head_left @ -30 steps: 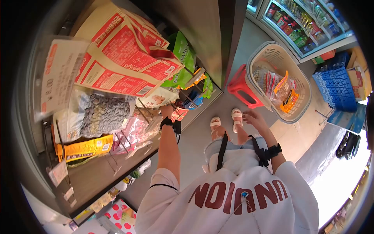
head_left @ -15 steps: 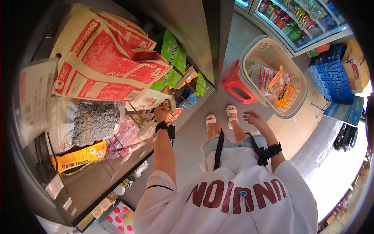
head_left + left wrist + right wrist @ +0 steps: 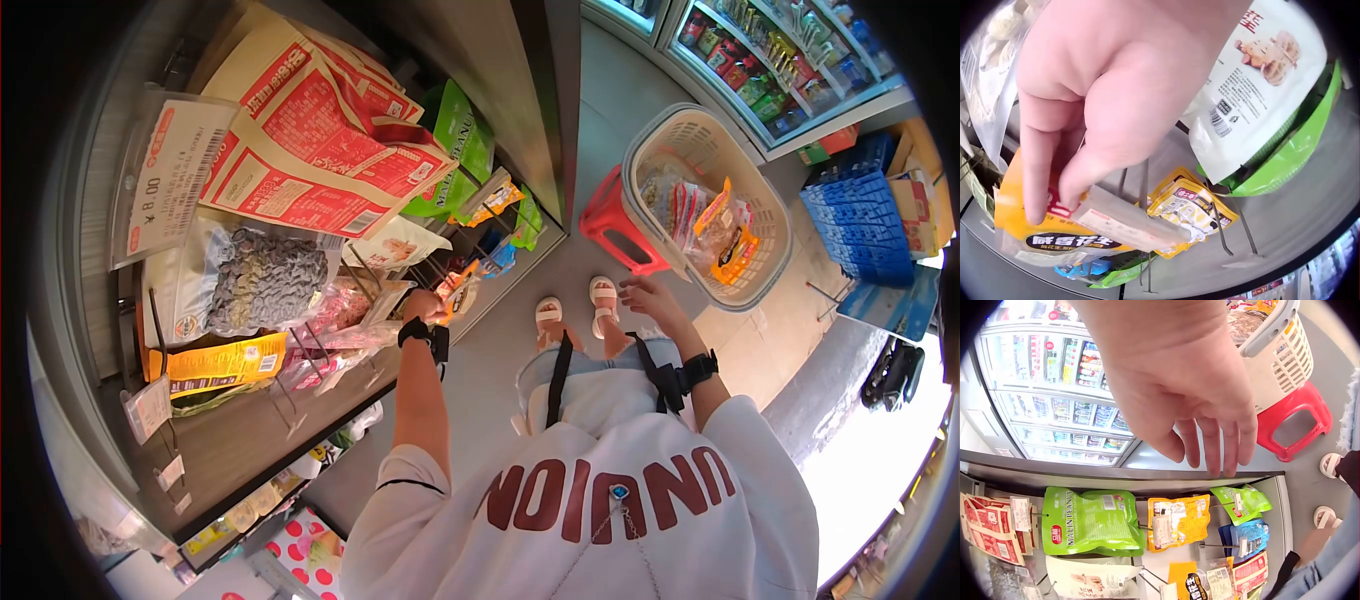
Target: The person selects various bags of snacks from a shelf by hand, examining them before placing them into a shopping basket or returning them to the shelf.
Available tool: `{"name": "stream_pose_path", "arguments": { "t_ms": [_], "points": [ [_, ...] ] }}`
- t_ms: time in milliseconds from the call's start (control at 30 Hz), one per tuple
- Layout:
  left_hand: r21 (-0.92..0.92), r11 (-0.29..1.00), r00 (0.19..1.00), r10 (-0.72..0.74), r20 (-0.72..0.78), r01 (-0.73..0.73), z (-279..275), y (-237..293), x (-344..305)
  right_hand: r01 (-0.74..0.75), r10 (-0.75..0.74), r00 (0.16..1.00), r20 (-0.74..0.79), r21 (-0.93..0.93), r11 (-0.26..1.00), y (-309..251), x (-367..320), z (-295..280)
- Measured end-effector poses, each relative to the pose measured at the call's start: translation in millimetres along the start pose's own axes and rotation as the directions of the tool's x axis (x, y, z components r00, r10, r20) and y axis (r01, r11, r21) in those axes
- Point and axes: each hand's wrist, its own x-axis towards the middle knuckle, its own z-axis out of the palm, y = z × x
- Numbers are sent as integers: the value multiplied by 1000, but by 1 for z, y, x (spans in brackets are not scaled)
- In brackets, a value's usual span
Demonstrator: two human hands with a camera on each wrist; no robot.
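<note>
My left hand (image 3: 424, 305) is at the hanging snack packets on the shelf. In the left wrist view, its thumb and finger pinch the top of an orange peanut packet (image 3: 1066, 232) with a clear lower part and a black label. A grey price-tag holder (image 3: 1125, 222) partly covers that packet. Beside the hand hangs a white packet (image 3: 1254, 94) with a green one (image 3: 1304, 156) behind. My right hand (image 3: 648, 298) hangs in the air near the basket, fingers loosely bent, holding nothing; the right wrist view shows its relaxed fingers (image 3: 1211, 447).
A pale plastic basket (image 3: 640, 150) with several packets stands on a red stool (image 3: 610, 225). Metal hooks (image 3: 310, 345) stick out from the shelf. Large red-and-tan bags (image 3: 310, 140) hang at left. Behind are a drinks fridge (image 3: 740, 70) and a blue crate (image 3: 860, 225).
My left hand has come out from among the packets toward the shelf's front edge, with the orange peanut packet now showing in its fingers. The right hand stays much the same.
</note>
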Motion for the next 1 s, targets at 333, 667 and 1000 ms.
{"name": "stream_pose_path", "arguments": {
  "t_ms": [333,667,1000],
  "points": [
    [26,999,998,-29,-63,31,56,17,1,-60,61,998,-24,30,998,8,-5,-8],
    [-164,984,905,-9,-426,-68,42,176,-80,190,-179,982,64,-307,933,-1,19,7],
    [-240,805,815,437,-379,-543,-68,328,-129,588,-473,807,354,-554,590,-13,16,-21]
  ]
}}
